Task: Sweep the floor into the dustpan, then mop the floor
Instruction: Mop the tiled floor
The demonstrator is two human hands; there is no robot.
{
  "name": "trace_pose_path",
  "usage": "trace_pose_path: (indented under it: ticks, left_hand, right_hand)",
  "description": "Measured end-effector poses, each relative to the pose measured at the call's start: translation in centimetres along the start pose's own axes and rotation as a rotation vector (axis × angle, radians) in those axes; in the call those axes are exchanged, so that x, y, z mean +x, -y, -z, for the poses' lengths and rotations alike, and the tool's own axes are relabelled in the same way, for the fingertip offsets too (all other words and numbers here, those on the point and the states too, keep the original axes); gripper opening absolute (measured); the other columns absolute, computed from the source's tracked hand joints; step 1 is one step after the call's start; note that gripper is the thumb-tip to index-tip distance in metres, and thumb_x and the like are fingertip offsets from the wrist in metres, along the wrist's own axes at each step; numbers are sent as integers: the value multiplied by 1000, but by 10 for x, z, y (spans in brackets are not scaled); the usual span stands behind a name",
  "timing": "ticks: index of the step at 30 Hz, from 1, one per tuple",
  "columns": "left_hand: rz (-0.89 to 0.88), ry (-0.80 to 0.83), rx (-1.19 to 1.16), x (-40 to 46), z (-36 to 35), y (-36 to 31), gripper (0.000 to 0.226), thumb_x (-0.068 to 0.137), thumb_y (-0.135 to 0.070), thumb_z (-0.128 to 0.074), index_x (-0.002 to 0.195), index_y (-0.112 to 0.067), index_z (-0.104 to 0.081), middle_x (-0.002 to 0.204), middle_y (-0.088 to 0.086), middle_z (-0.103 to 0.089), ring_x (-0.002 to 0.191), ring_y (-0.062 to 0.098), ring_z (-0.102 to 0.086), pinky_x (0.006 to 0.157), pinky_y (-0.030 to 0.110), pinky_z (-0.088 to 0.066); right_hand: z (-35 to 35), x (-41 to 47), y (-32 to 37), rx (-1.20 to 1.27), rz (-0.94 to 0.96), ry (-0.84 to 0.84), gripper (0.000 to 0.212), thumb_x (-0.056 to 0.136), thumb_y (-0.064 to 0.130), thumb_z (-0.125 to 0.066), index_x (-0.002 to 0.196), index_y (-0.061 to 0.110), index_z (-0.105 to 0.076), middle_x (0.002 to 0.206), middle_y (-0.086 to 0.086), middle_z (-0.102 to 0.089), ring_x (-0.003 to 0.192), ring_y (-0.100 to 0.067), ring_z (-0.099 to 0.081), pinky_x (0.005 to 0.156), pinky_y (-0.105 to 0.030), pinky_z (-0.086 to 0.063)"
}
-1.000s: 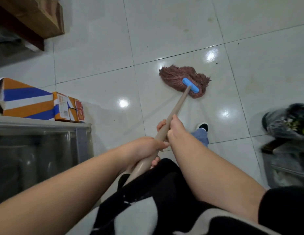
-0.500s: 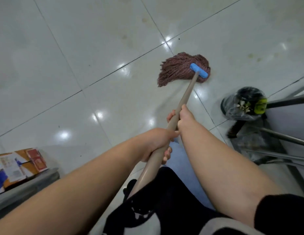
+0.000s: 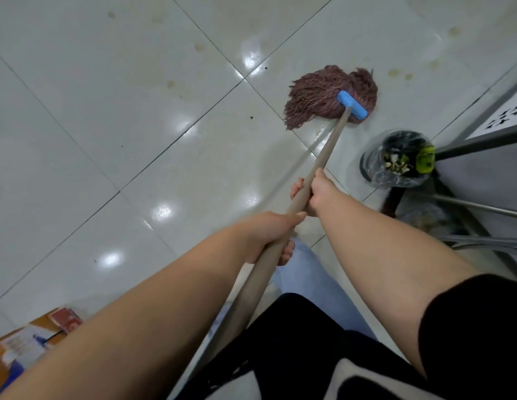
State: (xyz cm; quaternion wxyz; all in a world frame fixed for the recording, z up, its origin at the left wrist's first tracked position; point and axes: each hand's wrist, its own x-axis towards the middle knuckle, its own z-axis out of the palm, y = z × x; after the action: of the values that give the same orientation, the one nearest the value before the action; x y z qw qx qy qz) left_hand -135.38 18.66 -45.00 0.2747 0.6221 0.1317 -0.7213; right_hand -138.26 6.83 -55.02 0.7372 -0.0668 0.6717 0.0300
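Gripping mop (image 3: 329, 93), probably both hands (image 3: 315, 192).

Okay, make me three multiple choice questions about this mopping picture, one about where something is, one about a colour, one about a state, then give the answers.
1. Where does the mop head lie?
A. on the floor tiles
B. inside the bin
C. on the cardboard box

2. What colour is the clamp joining head and handle?
A. red
B. blue
C. white

3. How is the mop handle held?
A. by the left hand only
B. by both hands
C. by no hand

Answers: 1 A, its strands spread flat on the floor. 2 B, the clamp is bright blue. 3 B, the right hand grips nearer the head and the left hand grips just behind it.
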Motion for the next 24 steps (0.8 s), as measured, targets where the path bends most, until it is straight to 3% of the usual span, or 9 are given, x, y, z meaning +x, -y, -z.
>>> trace_pose_path:
  ticks: [2, 7, 12, 15, 16, 18, 19, 22, 24]
  left_hand:
    - [-19, -32, 37, -11, 19, 24, 39, 92, -45, -51, 77, -8, -48, 39, 1, -45, 28, 9, -40, 35, 13, -37]
    - [137, 27, 72, -58, 74, 115, 50, 89, -58, -44, 89, -8, -45, 40, 3, -46, 31, 14, -44, 38, 16, -43]
    - [172, -197, 204, -105, 149, 238, 58, 84, -67, -41, 83, -10, -50, 37, -1, -45, 27, 11, -40, 36, 13, -36]
    - [205, -266, 226, -130, 191, 282, 59, 83, -67, -42, 83, -9, -51, 32, -3, -44, 26, 11, -39, 36, 13, -36]
    - [222, -276, 229, -135, 199, 290, 59, 84, -67, -41, 83, -9, -50, 32, -3, -44, 25, 12, -38, 36, 12, -36]
    - [250, -273, 227, -139, 205, 299, 58, 86, -66, -39, 81, -9, -48, 31, -2, -43, 25, 11, -38, 37, 12, -35]
    - [261, -265, 233, -138, 205, 300, 57, 87, -66, -37, 81, -9, -47, 31, -2, -42, 25, 11, -37, 37, 12, -35]
    - [299, -253, 257, -130, 199, 291, 58, 87, -65, -35, 80, -9, -46, 30, -2, -41, 23, 12, -36, 37, 11, -36]
    - [309, -256, 253, -125, 194, 282, 58, 87, -65, -36, 79, -8, -46, 29, -1, -40, 21, 13, -36, 36, 12, -37]
  right_hand:
    - [-8, -5, -32, 27, -5, -12, 49, 96, 53, -37, 72, 10, -40, 42, -1, -40, 38, -12, -36, 38, -10, -40]
    - [-23, -14, -133, 26, 32, -63, 40, 97, 47, -41, 76, 13, -41, 60, -2, -40, 18, -10, -35, 36, -11, -39]
    - [-46, -29, -276, 54, -32, -13, 45, 98, 48, -37, 71, 12, -39, 55, 0, -37, 18, -11, -36, 34, -10, -39]
    - [-64, -38, -343, 35, -102, 34, 54, 99, 50, -29, 73, 4, -42, 60, -9, -45, 40, -18, -49, 34, -18, -47]
    - [-67, -40, -358, 15, -134, 46, 59, 99, 51, -27, 74, 1, -43, 64, -12, -48, 50, -21, -51, 41, -23, -53]
    - [-66, -39, -375, -22, -188, 48, 64, 98, 52, -26, 74, -3, -45, 69, -14, -52, 59, -23, -53, 57, -33, -54]
    - [-65, -38, -377, -30, -196, 43, 64, 98, 53, -27, 73, -3, -46, 70, -14, -53, 59, -23, -54, 57, -34, -53]
    - [-61, -31, -367, 27, -166, 34, 57, 98, 50, -34, 77, -2, -48, 67, -11, -54, 52, -21, -56, 41, -25, -53]
    - [-62, -26, -359, 95, -135, 22, 46, 98, 46, -39, 78, 5, -46, 61, -6, -48, 31, -15, -50, 35, -17, -47]
